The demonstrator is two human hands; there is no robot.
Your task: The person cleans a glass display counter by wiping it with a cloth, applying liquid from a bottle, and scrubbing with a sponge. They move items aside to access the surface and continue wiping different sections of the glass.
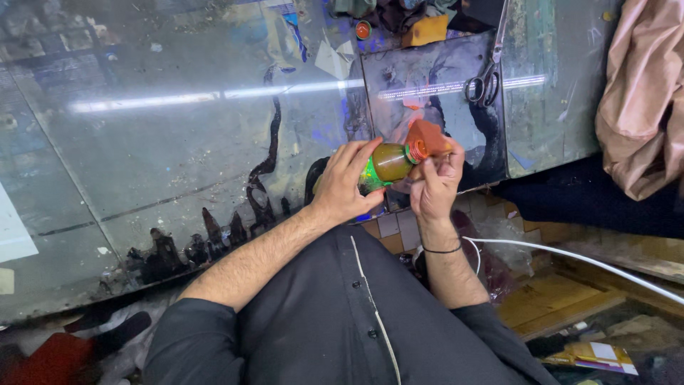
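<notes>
A small bottle (390, 162) of olive-brown liquid is lying sideways between both hands at the glass counter's near edge — its label (369, 175) is showing bright green with a touch of blue, and an orange cap (429, 137) is sitting at its right end. Low at the right corner, a flat printed packet (597, 354) — yellow, white and purple — is lying on the floor.

Dark rolled sleeves (187, 329), black wristband (442, 249)
</notes>
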